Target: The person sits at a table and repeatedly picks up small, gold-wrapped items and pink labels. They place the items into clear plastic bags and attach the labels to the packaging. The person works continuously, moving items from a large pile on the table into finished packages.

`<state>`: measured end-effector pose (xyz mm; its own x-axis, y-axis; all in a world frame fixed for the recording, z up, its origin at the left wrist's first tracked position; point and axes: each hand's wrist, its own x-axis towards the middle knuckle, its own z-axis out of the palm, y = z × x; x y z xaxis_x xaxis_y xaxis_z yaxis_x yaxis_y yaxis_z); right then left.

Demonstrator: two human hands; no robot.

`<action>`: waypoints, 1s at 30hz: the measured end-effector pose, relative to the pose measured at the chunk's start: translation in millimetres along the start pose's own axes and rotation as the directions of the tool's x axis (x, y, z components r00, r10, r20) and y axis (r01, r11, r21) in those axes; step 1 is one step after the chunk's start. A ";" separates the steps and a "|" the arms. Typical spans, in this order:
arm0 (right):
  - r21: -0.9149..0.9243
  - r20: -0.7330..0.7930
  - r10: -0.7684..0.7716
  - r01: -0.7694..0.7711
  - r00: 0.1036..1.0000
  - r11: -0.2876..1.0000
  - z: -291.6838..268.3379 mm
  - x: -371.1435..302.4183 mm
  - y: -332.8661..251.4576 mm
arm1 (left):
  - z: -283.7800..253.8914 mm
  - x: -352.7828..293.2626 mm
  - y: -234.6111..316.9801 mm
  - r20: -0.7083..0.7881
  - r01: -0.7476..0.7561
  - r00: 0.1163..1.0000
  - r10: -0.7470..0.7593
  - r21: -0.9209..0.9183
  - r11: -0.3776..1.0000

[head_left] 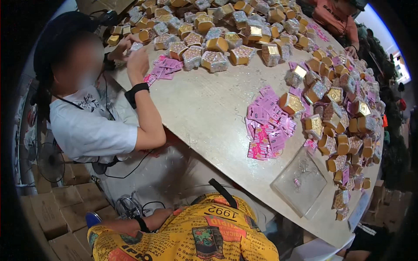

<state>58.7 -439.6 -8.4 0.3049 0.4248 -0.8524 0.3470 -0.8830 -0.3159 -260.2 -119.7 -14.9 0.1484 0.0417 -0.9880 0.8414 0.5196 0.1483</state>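
My left hand hangs low beside my yellow printed shirt, below the table, with a black band round the wrist. Its fingers are hidden or too dim to make out, and a dark cable passes near it. My right hand is out of sight. On the table ahead lies a heap of pink printed cards. Right of it, small pentagonal gold blocks with glittery sides are piled up. A clear shallow plastic box with a few small bits inside rests at the near right.
A co-worker in a white T-shirt sits at the left, holding a small glittery piece. More gold blocks and pink cards cover the far side. Another person in orange is at the far right. Cardboard boxes stand lower left.
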 end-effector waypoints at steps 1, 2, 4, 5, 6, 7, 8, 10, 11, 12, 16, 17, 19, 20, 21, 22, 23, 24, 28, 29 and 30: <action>0.001 0.001 -0.002 0.002 1.000 1.000 -0.1 0.3 -0.6 | -3.9 2.1 -6.7 0.027 -0.166 0.986 0.165 0.268 0.949; 0.001 0.001 -0.005 0.005 1.000 1.000 -0.6 1.1 -1.6 | -11.1 9.7 -19.7 0.097 -0.315 0.946 0.310 0.509 0.801; 0.000 -0.001 -0.012 0.012 1.000 1.000 -1.5 2.0 -3.2 | -22.6 30.7 -47.5 0.195 -0.438 0.889 0.415 0.632 0.639; -0.002 -0.001 -0.015 0.015 1.000 1.000 -2.4 1.8 -3.3 | -25.2 46.2 -64.2 0.194 -0.444 0.891 0.410 0.556 0.703; -0.004 -0.001 -0.018 0.018 1.000 1.000 -3.7 1.8 -4.3 | -23.5 49.7 -69.8 0.193 -0.456 0.887 0.420 0.512 0.728; -0.007 -0.003 -0.022 0.022 1.000 1.000 -4.5 2.0 -5.6 | -22.0 53.1 -75.2 0.191 -0.468 0.882 0.432 0.466 0.751; -0.003 -0.003 -0.025 0.025 1.000 1.000 -5.8 2.0 -6.4 | -21.1 56.0 -80.1 0.185 -0.491 0.868 0.462 0.462 0.739; 0.002 -0.008 -0.023 0.023 1.000 1.000 -5.3 0.7 -9.2 | -18.8 52.9 -71.6 0.136 -0.468 0.878 0.460 0.448 0.762; 0.004 -0.010 -0.021 0.021 1.000 1.000 -5.4 -0.2 -9.8 | -15.9 51.2 -66.5 0.091 -0.420 0.901 0.425 0.434 0.797; 0.008 -0.010 -0.025 0.026 1.000 1.000 -5.2 -0.5 -10.5 | -15.5 46.7 -59.9 0.075 -0.410 0.901 0.428 0.470 0.781; 0.011 -0.015 -0.031 0.032 0.999 0.999 -7.4 -3.5 -12.1 | -15.3 33.8 -39.2 0.151 -0.447 0.847 0.510 0.721 0.529; 0.008 -0.016 -0.032 0.032 0.999 0.999 -8.1 -3.2 -13.1 | -16.4 29.9 -34.2 0.178 -0.438 0.841 0.512 0.779 0.449; 0.003 -0.013 -0.036 0.036 0.999 0.999 -8.2 -5.7 -13.3 | -16.0 25.3 -27.0 0.156 -0.389 0.837 0.525 0.844 0.370; 0.004 -0.016 -0.039 0.039 0.999 0.999 -8.6 -6.4 -13.9 | -15.5 23.8 -23.5 0.106 -0.350 0.837 0.537 0.858 0.375; 0.004 -0.017 -0.041 0.041 0.999 0.999 -8.4 -7.1 -14.7 | -15.8 20.8 -20.0 0.057 -0.307 0.837 0.544 0.871 0.383; 0.004 -0.017 -0.041 0.041 0.999 0.999 -8.1 -8.0 -15.1 | -17.5 17.1 -14.6 0.014 -0.280 0.848 0.529 0.861 0.425; 0.001 -0.018 -0.043 0.043 0.999 0.999 -8.2 -9.0 -15.9 | -19.8 13.1 -6.2 -0.028 -0.252 0.858 0.512 0.847 0.468; -0.002 -0.014 -0.047 0.047 0.999 0.999 -8.3 -11.0 -16.3 | -20.9 6.6 2.1 -0.074 -0.219 0.868 0.491 0.830 0.513; -0.026 0.000 -0.065 0.065 0.998 0.998 -11.8 -15.3 -17.6 | -21.7 -9.1 21.6 -0.087 -0.276 0.786 0.612 0.836 0.474; -0.032 0.005 -0.072 0.072 0.997 0.997 -12.8 -16.1 -18.3 | -22.5 -11.0 24.4 -0.074 -0.292 0.789 0.610 0.828 0.478; -0.040 0.012 -0.079 0.080 0.997 0.996 -14.3 -17.1 -19.7 | -23.3 -11.4 26.6 -0.062 -0.312 0.789 0.612 0.817 0.484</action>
<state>59.4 -426.5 18.3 0.2660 0.4910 -0.8296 0.4050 -0.8379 -0.3660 -251.6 -86.4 -0.6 0.5998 0.4035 -0.6910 0.7860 -0.4588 0.4144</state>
